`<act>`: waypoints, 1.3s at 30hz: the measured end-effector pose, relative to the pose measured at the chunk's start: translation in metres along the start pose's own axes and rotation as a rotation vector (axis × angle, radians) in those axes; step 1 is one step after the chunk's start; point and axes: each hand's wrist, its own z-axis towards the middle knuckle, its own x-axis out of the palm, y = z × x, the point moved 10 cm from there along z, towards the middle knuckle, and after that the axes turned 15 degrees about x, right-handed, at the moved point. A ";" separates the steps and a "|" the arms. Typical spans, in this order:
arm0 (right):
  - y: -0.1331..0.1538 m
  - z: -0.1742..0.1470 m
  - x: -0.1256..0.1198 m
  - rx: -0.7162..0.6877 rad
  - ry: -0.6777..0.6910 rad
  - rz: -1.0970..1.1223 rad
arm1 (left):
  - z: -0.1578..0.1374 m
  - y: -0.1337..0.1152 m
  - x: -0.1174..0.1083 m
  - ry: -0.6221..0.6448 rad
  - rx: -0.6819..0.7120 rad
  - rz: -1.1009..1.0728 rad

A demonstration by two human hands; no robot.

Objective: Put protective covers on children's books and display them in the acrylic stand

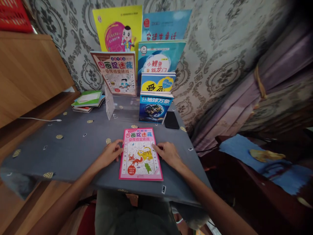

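A pink picture book [140, 156] with a fox and a yellow striped cat on its cover lies closed and face up near the table's front edge. My left hand [112, 152] is at its left edge, fingers curled, the fingertips on the border. On the opposite side my right hand [169, 153] grips the right edge, thumb over the cover and the other fingers curled and partly hidden. Just beyond the book stands a clear display rack [110, 104]. It carries several upright books, among them a blue globe book [154, 109] and a brown-bordered picture book [117, 75].
A black phone [171, 120] lies right of the rack on the patterned grey tablecloth [73, 150]. Several stacked books [88, 99] sit at the back left, near a white cable [40, 118]. A wooden cabinet [31, 75] borders the left; a purple curtain [234, 91] hangs at right.
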 end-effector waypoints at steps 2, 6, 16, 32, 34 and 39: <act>0.002 -0.001 0.001 -0.004 0.007 -0.042 | 0.009 -0.010 -0.012 -0.088 0.107 0.251; 0.004 -0.003 0.001 -0.007 0.013 -0.068 | 0.022 -0.020 -0.011 -0.130 0.223 0.557; 0.005 -0.007 -0.004 0.070 0.000 -0.282 | 0.038 -0.018 0.003 -0.024 0.277 0.657; 0.115 0.009 0.058 -0.492 0.012 -0.158 | 0.040 -0.018 0.007 -0.065 0.339 0.737; 0.101 0.011 0.049 -0.454 -0.004 -0.167 | 0.041 -0.018 0.007 -0.060 0.328 0.748; 0.048 0.026 0.015 -0.342 -0.102 -0.144 | 0.041 -0.019 0.007 -0.039 0.313 0.783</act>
